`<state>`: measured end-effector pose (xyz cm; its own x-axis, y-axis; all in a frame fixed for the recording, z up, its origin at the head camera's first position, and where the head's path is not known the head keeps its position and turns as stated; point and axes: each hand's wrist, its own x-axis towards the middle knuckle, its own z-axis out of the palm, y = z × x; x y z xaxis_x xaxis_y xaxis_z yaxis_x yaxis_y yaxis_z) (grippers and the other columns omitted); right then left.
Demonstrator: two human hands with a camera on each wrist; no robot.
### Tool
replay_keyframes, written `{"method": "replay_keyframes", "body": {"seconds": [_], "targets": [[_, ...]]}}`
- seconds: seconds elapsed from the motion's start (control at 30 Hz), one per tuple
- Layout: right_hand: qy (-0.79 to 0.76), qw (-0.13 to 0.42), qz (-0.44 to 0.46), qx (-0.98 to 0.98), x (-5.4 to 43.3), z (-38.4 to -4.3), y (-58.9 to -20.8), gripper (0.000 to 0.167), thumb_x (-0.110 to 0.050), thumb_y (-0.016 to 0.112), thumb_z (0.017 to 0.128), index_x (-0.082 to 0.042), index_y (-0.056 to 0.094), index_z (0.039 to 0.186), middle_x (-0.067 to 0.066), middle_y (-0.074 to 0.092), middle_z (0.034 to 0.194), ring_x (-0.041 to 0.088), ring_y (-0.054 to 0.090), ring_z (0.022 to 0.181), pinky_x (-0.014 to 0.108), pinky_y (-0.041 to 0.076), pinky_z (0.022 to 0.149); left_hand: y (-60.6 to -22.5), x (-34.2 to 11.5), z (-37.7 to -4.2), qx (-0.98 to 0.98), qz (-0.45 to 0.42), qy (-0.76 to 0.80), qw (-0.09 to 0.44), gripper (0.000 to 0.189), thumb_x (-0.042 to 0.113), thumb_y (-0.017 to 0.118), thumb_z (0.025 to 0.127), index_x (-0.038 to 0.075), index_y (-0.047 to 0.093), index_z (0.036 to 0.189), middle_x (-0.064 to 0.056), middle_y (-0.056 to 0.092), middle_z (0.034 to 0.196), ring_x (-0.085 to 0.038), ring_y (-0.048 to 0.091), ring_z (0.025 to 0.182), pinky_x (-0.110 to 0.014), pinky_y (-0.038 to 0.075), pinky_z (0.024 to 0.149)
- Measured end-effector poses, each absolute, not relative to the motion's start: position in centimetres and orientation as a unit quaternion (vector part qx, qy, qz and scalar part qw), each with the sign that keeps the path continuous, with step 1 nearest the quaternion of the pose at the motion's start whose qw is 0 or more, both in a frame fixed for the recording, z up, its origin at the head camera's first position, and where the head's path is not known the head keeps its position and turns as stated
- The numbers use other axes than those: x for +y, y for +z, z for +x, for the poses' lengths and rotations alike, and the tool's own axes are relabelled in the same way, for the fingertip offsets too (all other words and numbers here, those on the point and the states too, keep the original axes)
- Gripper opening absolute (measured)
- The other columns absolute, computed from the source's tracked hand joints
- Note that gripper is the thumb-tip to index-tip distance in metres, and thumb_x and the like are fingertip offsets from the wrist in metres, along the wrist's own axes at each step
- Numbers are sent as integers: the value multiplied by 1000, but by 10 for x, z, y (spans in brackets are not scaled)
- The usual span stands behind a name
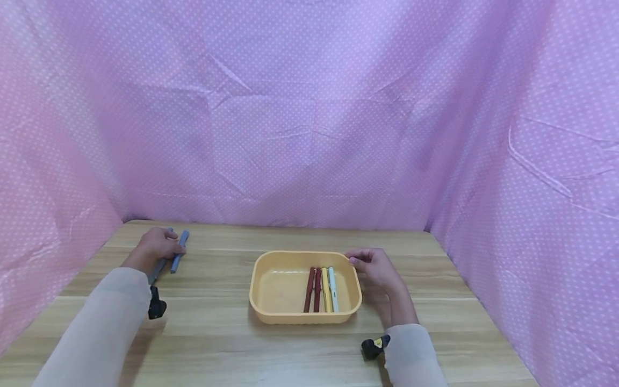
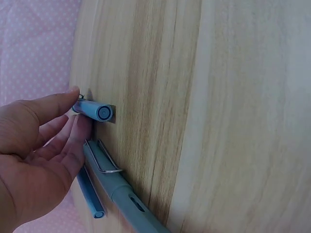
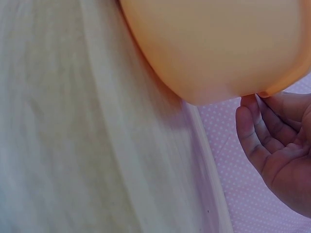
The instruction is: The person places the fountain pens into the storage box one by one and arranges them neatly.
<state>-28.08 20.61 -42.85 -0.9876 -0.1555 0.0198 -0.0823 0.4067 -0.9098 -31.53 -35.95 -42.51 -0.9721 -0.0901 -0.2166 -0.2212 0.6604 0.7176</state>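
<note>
At the far left of the table my left hand (image 1: 157, 243) pinches a blue pen (image 2: 95, 109) between thumb and fingertips. Right beside its fingers lie a grey-green pen (image 2: 114, 184) with a wire clip and another blue pen (image 2: 90, 191), partly behind it. My right hand (image 1: 378, 265) grips the far right corner of a yellow plastic tray (image 1: 285, 318), thumb and fingers at the rim. Inside the tray, toward its right side, two dark red pens (image 1: 317, 290), a yellow pen (image 1: 326, 290) and a pale pen (image 1: 333, 287) lie side by side.
A wood-grain table (image 1: 213, 344) carries everything. Pink dotted cloth (image 1: 309, 134) hangs behind it and along both sides. A small black device (image 1: 156, 303) sits at the left wrist, and another black device (image 1: 372, 349) at the right wrist.
</note>
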Motion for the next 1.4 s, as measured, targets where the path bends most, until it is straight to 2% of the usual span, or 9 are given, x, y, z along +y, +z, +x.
{"method": "replay_keyframes", "body": {"seconds": [0.07, 0.17, 0.27, 0.33, 0.6, 0.9, 1.1, 1.23, 1.4], "targets": [[-542, 34, -72, 836, 207, -281, -429, 19, -8, 67, 99, 0, 74, 115, 13, 74, 111, 22, 72, 98, 32, 59, 88, -427, -360, -318, 906, -84, 407, 80, 68, 12, 76, 88, -20, 43, 137, -22, 68, 99, -23, 66, 84, -32, 55, 72], [-546, 34, -80, 833, 208, -282, -428, 21, -8, 66, 99, 3, 72, 116, 16, 74, 111, 26, 73, 97, 32, 60, 87, -429, -360, -321, 906, -82, 408, 75, 64, 13, 77, 88, -19, 46, 135, -28, 65, 107, -19, 67, 81, -29, 55, 70], [-549, 34, -88, 830, 208, -282, -428, 23, -8, 66, 100, 6, 71, 118, 19, 74, 111, 28, 74, 96, 35, 60, 88, -430, -360, -323, 908, -80, 405, 71, 61, 13, 76, 89, -18, 49, 133, -34, 60, 118, -19, 68, 81, -28, 55, 70], [-551, 34, -88, 829, 207, -281, -427, 23, -8, 66, 100, 6, 71, 118, 20, 74, 111, 29, 74, 96, 37, 60, 89, -430, -360, -324, 912, -78, 396, 70, 59, 12, 75, 88, -19, 50, 132, -35, 59, 118, -21, 67, 82, -29, 55, 69], [-550, 37, -78, 831, 206, -281, -427, 23, -8, 66, 99, 5, 71, 117, 17, 74, 110, 26, 73, 94, 38, 60, 90, -432, -358, -328, 926, -79, 360, 79, 52, 6, 70, 88, -20, 52, 129, -30, 65, 106, -25, 65, 82, -31, 57, 66], [-552, 30, -78, 830, 206, -282, -427, 22, -8, 66, 100, 5, 71, 116, 17, 74, 109, 27, 73, 95, 40, 60, 91, -422, -351, -330, 913, -90, 384, 104, 53, 6, 66, 89, -17, 51, 134, -28, 57, 115, -29, 57, 89, -33, 53, 69], [-549, 30, -75, 832, 206, -281, -426, 22, -8, 66, 99, 5, 72, 116, 17, 74, 109, 27, 73, 96, 39, 60, 91, -418, -346, -331, 901, -90, 412, 104, 47, 7, 66, 91, -15, 53, 130, -24, 54, 113, -32, 52, 95, -35, 48, 72], [-547, 27, -74, 833, 206, -282, -426, 22, -8, 66, 100, 5, 72, 116, 17, 74, 109, 28, 74, 95, 39, 60, 91, -416, -345, -332, 899, -80, 418, 100, 46, 12, 64, 95, -15, 53, 130, -22, 55, 111, -30, 54, 92, -33, 50, 71], [-548, 29, -78, 832, 207, -283, -427, 22, -7, 66, 100, 5, 72, 116, 17, 74, 109, 28, 74, 94, 39, 60, 90, -412, -343, -330, 897, -61, 428, 94, 51, 9, 65, 94, -18, 48, 133, -25, 55, 113, -28, 57, 91, -31, 54, 69]]}}
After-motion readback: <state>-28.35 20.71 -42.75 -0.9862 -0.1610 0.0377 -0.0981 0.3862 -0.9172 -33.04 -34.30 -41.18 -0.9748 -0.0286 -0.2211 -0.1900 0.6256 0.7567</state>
